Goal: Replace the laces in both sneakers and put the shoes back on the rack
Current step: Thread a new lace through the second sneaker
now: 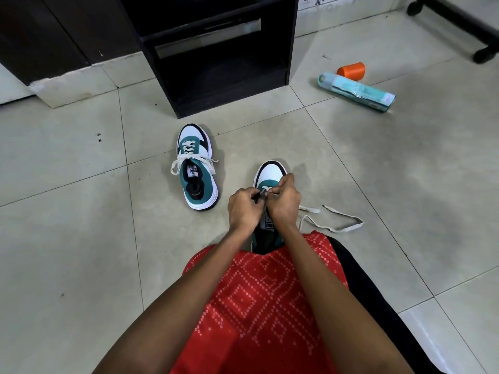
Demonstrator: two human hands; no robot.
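Wrists bent, left hand (pixel 243 209) and right hand (pixel 283 201) pinch lace (pixel 310 210) over sneaker (pixel 271 171).

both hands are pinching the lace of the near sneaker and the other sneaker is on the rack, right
Not quite. The head view shows the other sneaker on the floor before the rack, not on it. The left hand and right hand do pinch the lace of the near sneaker.
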